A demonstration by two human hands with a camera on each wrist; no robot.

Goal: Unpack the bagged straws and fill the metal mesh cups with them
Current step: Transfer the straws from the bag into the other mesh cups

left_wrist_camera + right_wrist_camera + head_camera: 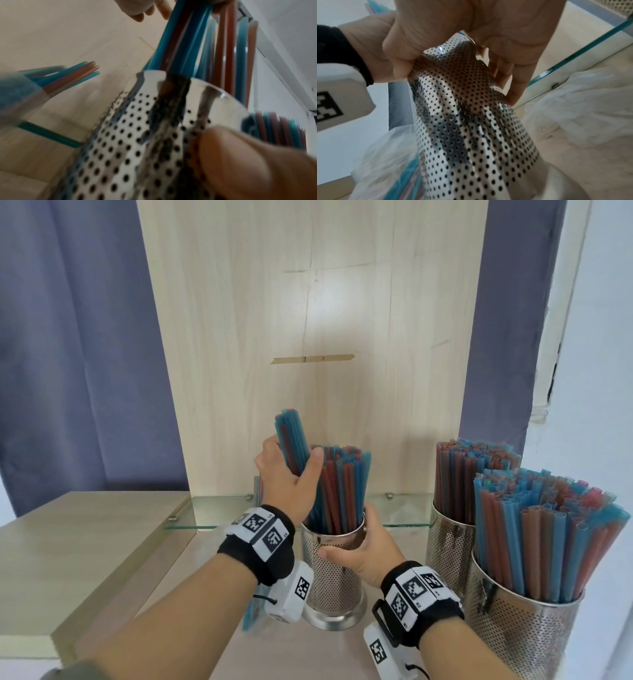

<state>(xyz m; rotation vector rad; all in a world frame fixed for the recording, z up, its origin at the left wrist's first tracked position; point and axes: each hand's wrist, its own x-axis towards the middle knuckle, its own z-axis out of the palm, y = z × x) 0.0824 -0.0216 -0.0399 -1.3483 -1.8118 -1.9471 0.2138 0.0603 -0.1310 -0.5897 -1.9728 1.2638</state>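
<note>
My left hand (291, 465) grips a bundle of blue and red straws (291, 440) held upright, its lower ends in the middle mesh cup (334, 580), which is partly full of straws (342, 487). My right hand (356, 547) wraps round that cup's rim and steadies it. In the left wrist view the held bundle (180, 43) runs down into the perforated cup (123, 142). The right wrist view shows my right hand (467, 44) curled round the cup's wall (471, 128). A clear bag with straws (56, 82) stands left of the cup.
Two full mesh cups (448, 546) (524, 635) stand at the right on the counter. A glass shelf (219, 510) and a wooden back panel (308, 337) lie behind. Crumpled clear plastic bags (583, 108) lie near the cup. A raised wooden ledge (68, 542) is at left.
</note>
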